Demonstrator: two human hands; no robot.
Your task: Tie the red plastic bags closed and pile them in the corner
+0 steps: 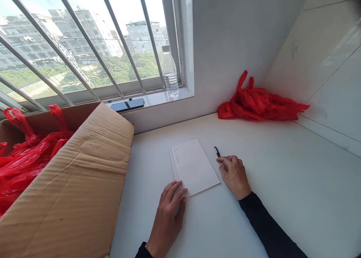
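A white notebook (197,169) lies at an angle on the white table, with small dark writing along its left side and at its top edge. The fingers of my left hand (170,207) rest on its lower left corner, slightly bent and apart. To the right of the notebook, my right hand (234,175) is closed around a black pen (217,151). One end of the pen sticks out beyond my fingers, pointing away from me; the rest is partly hidden by the hand.
On the left stands a cardboard box (76,182) with red plastic bags (34,152) inside. A phone (127,105) and a water bottle (170,75) are on the windowsill by the barred window. A red bag (259,103) lies crumpled against the back wall.
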